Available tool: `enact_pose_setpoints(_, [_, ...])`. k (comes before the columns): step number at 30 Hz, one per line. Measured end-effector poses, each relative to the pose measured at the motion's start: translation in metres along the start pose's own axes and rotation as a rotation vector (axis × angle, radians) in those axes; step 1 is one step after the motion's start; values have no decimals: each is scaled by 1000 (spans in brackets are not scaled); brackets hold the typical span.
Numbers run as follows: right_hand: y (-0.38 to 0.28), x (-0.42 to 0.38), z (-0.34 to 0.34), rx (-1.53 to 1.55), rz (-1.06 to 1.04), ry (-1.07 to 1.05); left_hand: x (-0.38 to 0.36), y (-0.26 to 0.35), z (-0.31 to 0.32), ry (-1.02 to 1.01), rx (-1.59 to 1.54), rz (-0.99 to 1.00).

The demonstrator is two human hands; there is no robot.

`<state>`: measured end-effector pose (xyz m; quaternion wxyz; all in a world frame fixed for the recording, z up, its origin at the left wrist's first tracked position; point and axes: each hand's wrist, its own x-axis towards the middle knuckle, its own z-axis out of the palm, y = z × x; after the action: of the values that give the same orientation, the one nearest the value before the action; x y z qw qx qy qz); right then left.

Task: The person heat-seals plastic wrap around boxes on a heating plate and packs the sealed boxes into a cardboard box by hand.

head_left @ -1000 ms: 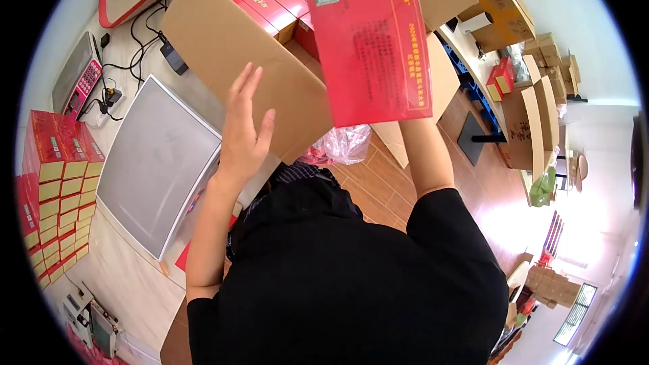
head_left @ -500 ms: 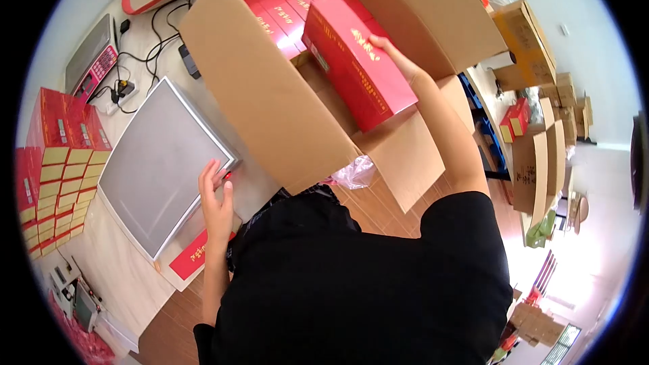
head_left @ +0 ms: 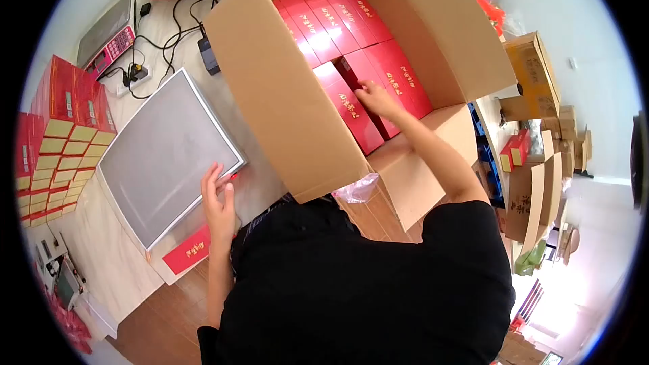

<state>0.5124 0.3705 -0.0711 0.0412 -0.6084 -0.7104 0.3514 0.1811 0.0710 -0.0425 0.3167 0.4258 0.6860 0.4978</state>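
A large open carton holds several red boxes with gold lettering, lying in rows. Inside it, my right hand has its fingers curled at the dark gap beside one red box; whether the fingertips grip anything is hidden. My left hand rests with fingers apart at the right edge of a grey panel with a white frame, holding nothing. Just below the panel lies a flat red piece with gold lettering.
Stacked red and cream boxes stand at the left. Beyond the panel are a scale, black cables and a power strip. Cartons and a green bag are at the right.
The red box that my right hand held tilted over the carton now lies inside it, and that hand has come lower into the carton. My left hand stays by the panel.
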Motion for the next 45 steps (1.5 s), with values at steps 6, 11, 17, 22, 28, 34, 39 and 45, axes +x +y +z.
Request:
enact_pose_setpoints(6, [-56,-21,50,-685,9,-12,-6,-1,8,-63,-5,-24])
enact_pose_setpoints(11, [-38,1,70,-800,19,31,-10,8,6,-102,59,6])
enact_pose_setpoints(17, [-22,1,60,-1018,-87,216,-31,-4,-5,-59,29,-110])
enact_pose_setpoints(22, [-35,2,61,-1118,26,177,-52,-13,-19,-90,84,-123])
enact_pose_setpoints(28, [-60,-38,16,-599,-8,173,-101,-57,-72,-107,555,-44])
enact_pose_setpoints(34, [-77,-129,10,52,-329,678,-127,-88,-113,-201,908,12])
enact_pose_setpoints(39, [-88,-177,25,79,-416,753,-108,-109,-123,-299,1025,23])
enact_pose_setpoints(45, [-95,-202,42,162,-527,737,-90,-89,-123,-345,900,187])
